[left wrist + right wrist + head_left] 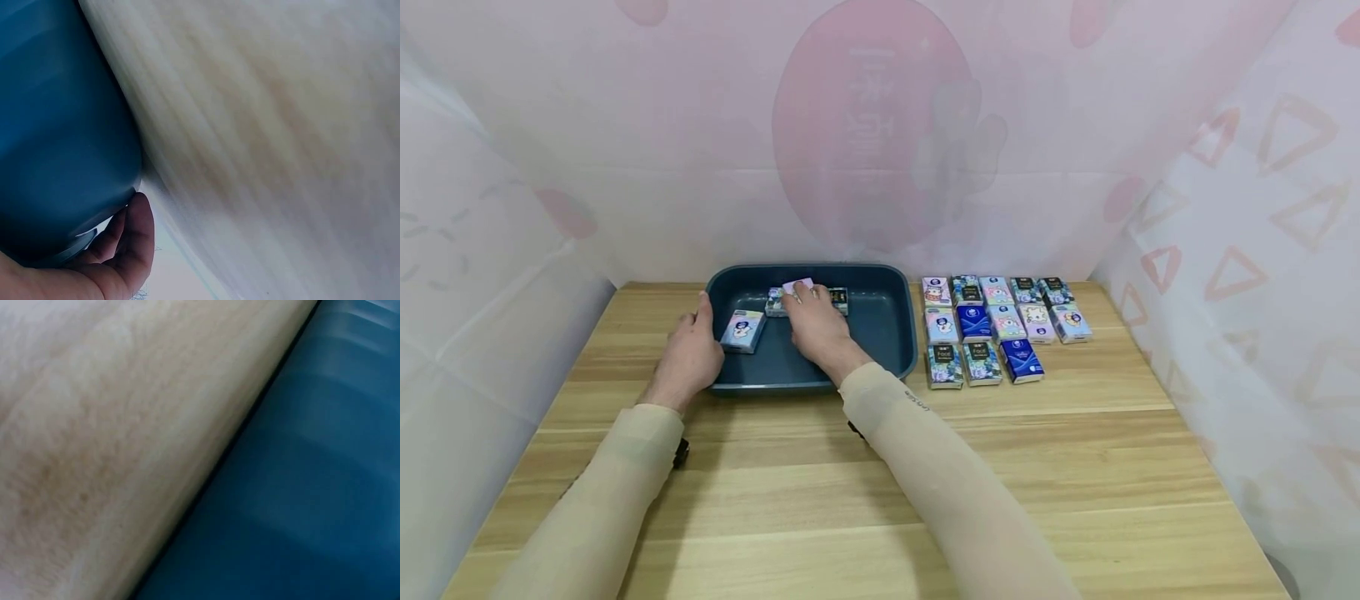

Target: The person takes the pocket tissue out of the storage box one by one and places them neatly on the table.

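Observation:
A dark blue-green plastic tub [880, 342] sits on the table. My left hand [692, 350] grips its left rim; in the left wrist view, that hand's fingers [140, 231] lie against the tub's outer wall [62, 125]. Inside the tub, my right hand [820, 325] holds a pinkish-purple tissue packet [797, 285] from above, partly covered by the fingers. Dark floral packets [838, 298] lie beneath and beside that hand, largely hidden. A light blue cartoon tissue packet [743, 331] rests at the tub's left side. The right wrist view shows only the tub's wall [300, 487] and wood.
Right of the tub, several tissue packets stand in rows on the wooden table [775, 500], among them a dark blue packet [1022, 360], a floral packet [944, 367] and a pink cartoon packet [936, 292]. Printed pale cloth [700, 125] hangs behind and at both sides.

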Tool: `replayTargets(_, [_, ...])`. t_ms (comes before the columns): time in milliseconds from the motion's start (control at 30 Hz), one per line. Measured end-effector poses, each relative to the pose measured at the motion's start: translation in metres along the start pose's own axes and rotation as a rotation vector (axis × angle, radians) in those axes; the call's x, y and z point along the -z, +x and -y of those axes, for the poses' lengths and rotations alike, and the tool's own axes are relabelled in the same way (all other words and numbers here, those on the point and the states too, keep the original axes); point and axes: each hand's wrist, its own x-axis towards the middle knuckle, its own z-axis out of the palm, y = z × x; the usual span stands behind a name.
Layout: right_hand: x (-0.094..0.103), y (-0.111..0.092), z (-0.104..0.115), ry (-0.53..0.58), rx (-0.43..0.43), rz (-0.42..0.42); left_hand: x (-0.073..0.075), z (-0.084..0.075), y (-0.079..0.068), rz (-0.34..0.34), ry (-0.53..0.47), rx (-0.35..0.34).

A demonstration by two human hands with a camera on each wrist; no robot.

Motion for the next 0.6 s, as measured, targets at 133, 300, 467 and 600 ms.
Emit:
replayTargets(133, [0.0021,-0.0002,-0.0003,0.006,-0.005,-0.036,0.0010,-0.0009,-0.0003,0.000,-0.006,-0.002])
replayTargets(300, [0.0025,-0.0021,-0.0021,0.023,-0.013,-0.067,0.0007,-0.0008,-0.0015,-0.001,-0.008,-0.008])
replayTargets(467, [0.0013,-0.0029,-0.0039,0.000,-0.012,-0.079,0.0007,-0.0008,-0.0020,0.003,-0.011,-0.004])
replayTargets(600, [0.0024,-0.0034,-0.0049,-0.029,-0.016,-0.076,0.0000,-0.0009,-0.0011,-0.003,-0.002,-0.007])
